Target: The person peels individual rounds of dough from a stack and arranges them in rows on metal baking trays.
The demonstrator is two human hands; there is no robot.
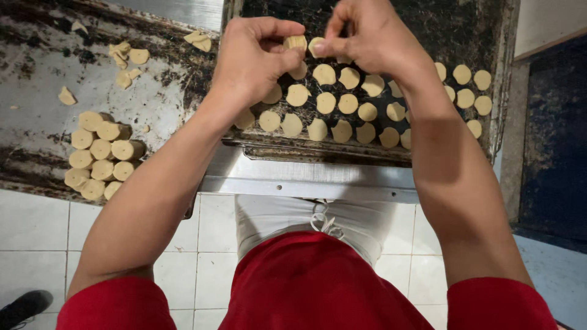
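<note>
Head view, looking down past both forearms to the work surface.

Left hand (254, 58): fingers curled closed around a short dough cylinder (295, 43), held above the baking tray.

Right hand (367, 36): thumb and fingers pinched shut on a thin dough slice (317, 46), which sits right against the end of the cylinder.

Baking tray (498, 73): dark, heavily stained metal, set on the right part of the bench. It holds round dough discs (326, 102) laid flat in rows, close together, running from below the left hand to the tray's right edge.

Bench (55, 61): worn, blotchy metal surface with a bright steel front rail (306, 183).

Dough logs (101, 153): a cluster of short pale cylinders stacked on their sides at the left of the bench, well apart from the tray.

Dough scraps (128, 61): loose irregular pieces scattered on the bench behind the logs, some more near the tray's upper left corner.

Floor (36, 226): white tiles, with a black shoe (24, 305) at the lower left.

Clothing: red sleeves, red garment, white apron (293, 214) with a tied cord.
</note>
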